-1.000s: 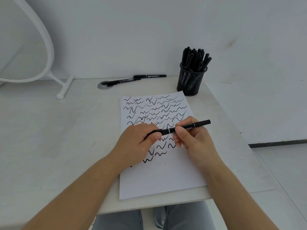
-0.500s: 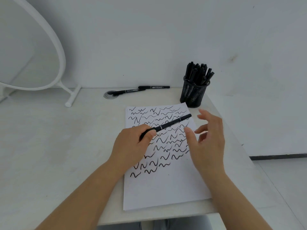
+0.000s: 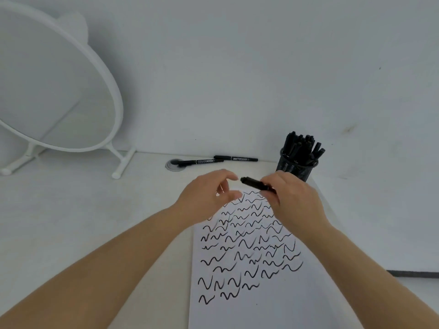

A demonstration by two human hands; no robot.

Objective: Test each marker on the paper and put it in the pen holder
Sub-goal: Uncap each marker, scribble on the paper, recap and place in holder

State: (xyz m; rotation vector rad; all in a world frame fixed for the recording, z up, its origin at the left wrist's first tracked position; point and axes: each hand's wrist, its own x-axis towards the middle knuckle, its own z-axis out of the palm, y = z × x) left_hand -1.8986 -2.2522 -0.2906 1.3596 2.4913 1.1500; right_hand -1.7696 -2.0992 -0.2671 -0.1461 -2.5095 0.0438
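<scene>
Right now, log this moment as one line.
right hand: holds marker | left hand: open, empty | pen holder: full | two markers: untested

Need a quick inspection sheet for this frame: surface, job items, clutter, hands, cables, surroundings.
Surface: white desk, bare where visible.
Job's things: paper covered in black squiggles; held marker; mesh pen holder full of black markers; two loose markers lying near the wall.
Clutter: round grommet in the desk, under one loose marker's end.
Hands: right hand grips the held marker beside the holder; left hand holds nothing, fingers loosely curled.
Cables: nothing seen.
Surroundings: white wall; oval mirror on a stand, left.
</scene>
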